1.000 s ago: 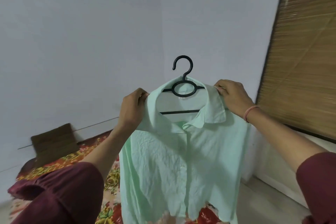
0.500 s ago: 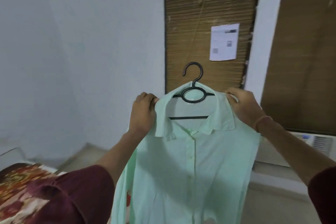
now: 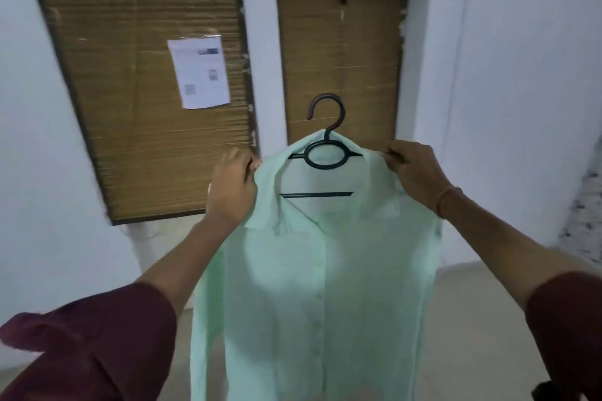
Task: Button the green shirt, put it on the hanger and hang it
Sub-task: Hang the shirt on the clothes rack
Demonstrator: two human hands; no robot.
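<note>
Green shirt [image 3: 319, 286]: hangs full length in the centre of the frame, front towards the camera; the placket appears closed, with buttons visible down it.
Hanger [image 3: 316, 194]: black, seated inside the collar; the hook stands free above the neckline, just above centre frame.
Left hand [image 3: 233, 185]: fingers curled, gripping the shirt's shoulder at the left end of the hanger.
Right hand [image 3: 413, 176]: fingertips pinching the opposite shoulder at the collar edge.
Task stage: judged as buttoned and mounted; hanging not yet done.
Surroundings: brown blinds [image 3: 146, 107] fill the upper left and upper centre, and a paper sheet [image 3: 199, 72] is fixed to the left one; white wall [image 3: 521, 75] at right; maroon sleeves [image 3: 97, 335] in the lower corners.
Hanging point: no rail or peg in view.
Risk 1: both hands hold through fabric only; releasing one side could tilt the hanger and let a shoulder slide off.
Risk 2: the thin cloth could swing and pull the collar off-centre.
Risk 3: a hook offered at an angle could miss its support.
</note>
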